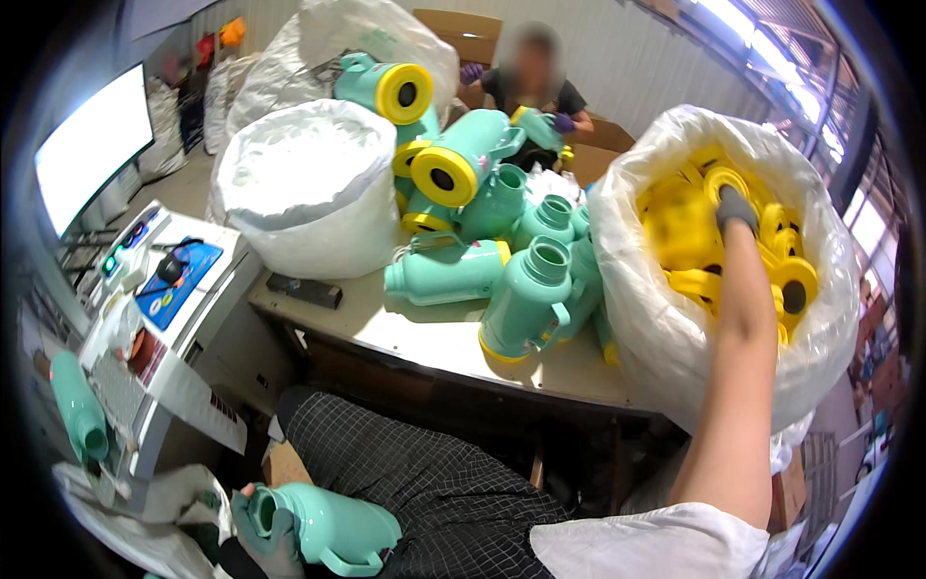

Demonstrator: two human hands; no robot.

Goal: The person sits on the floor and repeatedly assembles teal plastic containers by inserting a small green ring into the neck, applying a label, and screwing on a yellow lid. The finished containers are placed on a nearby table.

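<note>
Across my lap lies a mint-green thermos flask body (333,526) with a side handle, its open mouth toward the left. My left hand (265,542), in a grey glove, is closed around its neck. My right arm reaches far out into a white bag (617,251) full of yellow plastic bases. There my grey-gloved right hand (738,210) has its fingers at the rim of a yellow ring-shaped base (725,180) and appears to grip it; the fingertips are partly hidden. Beside that hand another yellow piece (675,227) is smeared by motion.
Several green flasks (529,301) with yellow bases stand, lie and pile up on the table (415,338). A white sack (309,193) of white pieces sits left of them. Farther left are a desk (198,289) and a lit monitor (95,145). Opposite, another person (531,87) handles a flask.
</note>
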